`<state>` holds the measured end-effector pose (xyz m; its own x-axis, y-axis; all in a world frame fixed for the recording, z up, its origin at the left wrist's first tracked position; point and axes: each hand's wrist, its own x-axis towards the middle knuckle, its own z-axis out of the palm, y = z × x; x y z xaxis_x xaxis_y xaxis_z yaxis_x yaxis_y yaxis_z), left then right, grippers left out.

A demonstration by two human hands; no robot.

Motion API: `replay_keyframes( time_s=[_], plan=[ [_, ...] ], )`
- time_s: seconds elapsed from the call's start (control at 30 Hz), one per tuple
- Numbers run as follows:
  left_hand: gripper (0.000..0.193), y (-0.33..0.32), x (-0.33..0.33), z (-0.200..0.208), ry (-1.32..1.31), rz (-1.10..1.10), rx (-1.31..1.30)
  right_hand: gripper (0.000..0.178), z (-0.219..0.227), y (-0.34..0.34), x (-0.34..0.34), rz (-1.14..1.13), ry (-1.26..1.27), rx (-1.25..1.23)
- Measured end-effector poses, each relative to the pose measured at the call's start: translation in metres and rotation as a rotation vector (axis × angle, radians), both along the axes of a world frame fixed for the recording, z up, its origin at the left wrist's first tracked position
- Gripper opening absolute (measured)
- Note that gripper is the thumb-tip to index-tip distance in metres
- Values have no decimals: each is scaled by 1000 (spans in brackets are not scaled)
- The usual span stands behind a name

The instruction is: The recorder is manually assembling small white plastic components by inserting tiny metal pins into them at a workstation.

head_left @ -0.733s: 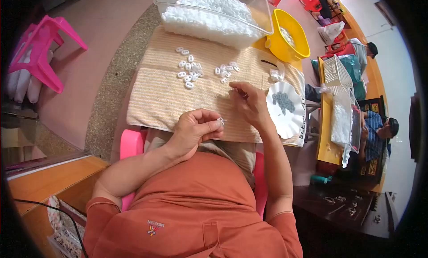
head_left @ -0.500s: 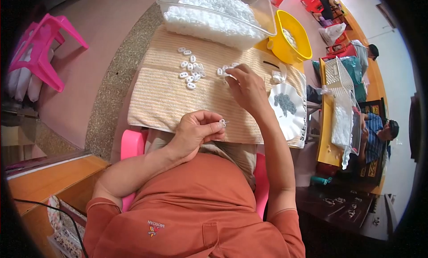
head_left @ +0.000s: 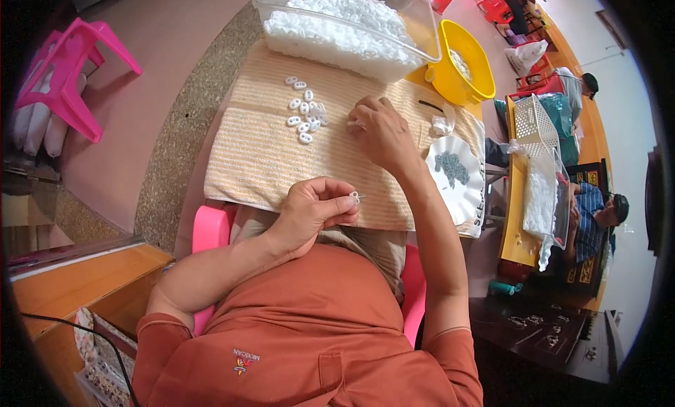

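By the near edge of the striped towel [head_left: 246, 157], I see the left hand [head_left: 315, 211] pinching a white piece [head_left: 354, 196]; beyond, the right hand [head_left: 383, 131] bunches, whether full I cannot tell. A pink stool [head_left: 76, 112] stands on the floor [head_left: 165, 31].

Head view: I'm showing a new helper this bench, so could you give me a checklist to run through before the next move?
1. Left hand pinches a small white piece: ok.
2. Thin bit sticking out of that piece is fully seated: cannot tell, too small.
3. Right hand holds a piece: cannot tell; white shows at its fingertips, but the fingers cover most of it.
4. Loose white pieces lie on the towel: ok.
5. Grey bits sit within the white plate: ok.
6. Clear tub holds more white pieces: ok.
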<state>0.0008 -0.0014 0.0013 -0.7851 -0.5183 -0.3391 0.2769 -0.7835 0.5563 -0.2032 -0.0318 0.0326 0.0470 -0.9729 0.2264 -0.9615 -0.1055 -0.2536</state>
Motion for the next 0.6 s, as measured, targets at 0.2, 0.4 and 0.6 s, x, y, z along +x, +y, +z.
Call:
replay_keyframes(
  time_s=[0.2,0.4,0.6],
  plan=[
    [13,0,0,-1,2,11,-4,18,-6,32,1,-9,-189,-64],
    [13,1,0,-2,7,9,-25,24,-7,73,5,12,-130,-64],
    [13,2,-1,1,-14,15,-27,24,0,90,10,0,33,-38]
  ],
)
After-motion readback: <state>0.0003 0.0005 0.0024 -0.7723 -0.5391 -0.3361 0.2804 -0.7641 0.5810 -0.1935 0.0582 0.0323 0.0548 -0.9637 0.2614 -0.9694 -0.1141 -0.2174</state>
